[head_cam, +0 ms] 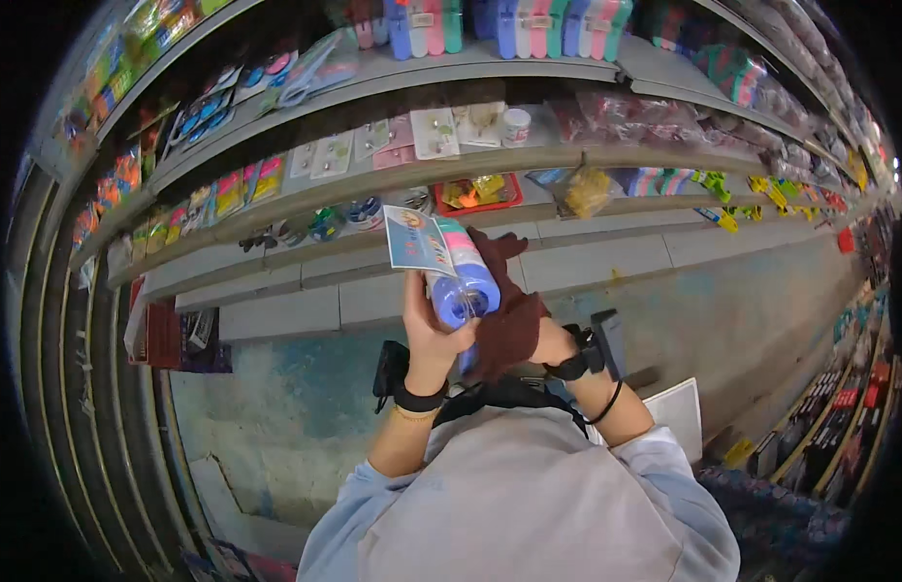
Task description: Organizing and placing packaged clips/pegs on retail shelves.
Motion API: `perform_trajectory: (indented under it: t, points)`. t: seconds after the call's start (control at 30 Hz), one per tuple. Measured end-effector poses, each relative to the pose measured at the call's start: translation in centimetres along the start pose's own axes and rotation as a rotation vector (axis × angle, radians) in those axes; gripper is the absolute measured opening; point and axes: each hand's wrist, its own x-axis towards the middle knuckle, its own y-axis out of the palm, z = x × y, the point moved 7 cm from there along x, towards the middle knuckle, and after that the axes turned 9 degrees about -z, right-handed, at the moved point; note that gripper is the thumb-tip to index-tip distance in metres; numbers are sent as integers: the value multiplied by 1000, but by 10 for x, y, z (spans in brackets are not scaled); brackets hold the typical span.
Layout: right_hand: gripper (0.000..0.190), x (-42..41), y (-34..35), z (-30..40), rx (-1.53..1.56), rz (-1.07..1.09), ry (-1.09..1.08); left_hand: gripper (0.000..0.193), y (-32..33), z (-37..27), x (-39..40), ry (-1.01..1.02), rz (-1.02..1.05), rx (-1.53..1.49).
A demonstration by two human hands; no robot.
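My left hand (430, 342) is closed around a pack of pastel plastic hair rollers (471, 280), banded in green, pink, white and blue. A printed card (418, 241) bearing writing is attached at the pack's upper left. Against the pack's right side lies a dark red-brown cloth (511, 327), gripped by my right hand (549, 343). The cloth covers most of the right fingers. Both hands are in front of my chest, and each wrist wears a black strap with a device on it.
Shelves ahead hold more roller packs (422, 29), carded goods (433, 134), a white jar (516, 127) and a red tray (480, 195) of small items. A dark red crate (156, 331) stands on the floor at left. Racks of goods line the right.
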Motion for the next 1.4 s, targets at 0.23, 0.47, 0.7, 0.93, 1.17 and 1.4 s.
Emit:
perform_trajectory:
  t: [0.23, 0.47, 0.7, 0.93, 1.17, 1.4]
  points:
    - [92, 13, -65, -25, -445, -51, -66, 79, 33, 50, -16, -348, 157, -403]
    - [113, -29, -166, 7, -308, -286, 0, 59, 110, 79, -23, -469, 162, -633]
    - [63, -70, -247, -28, 131, -702, 319, 61, 181, 76, -24, -248, 70, -10]
    - [50, -80, -263, -41, 48, -622, 54, 38, 242, 91, -44, -259, -132, -85]
    - [25, -104, -245, -112, -227, -257, -73, 36, 252, 104, -67, -200, -69, 185]
    - [21, -105, -289, -94, -98, -296, -203, 32, 283, 104, -84, -253, 8, 219]
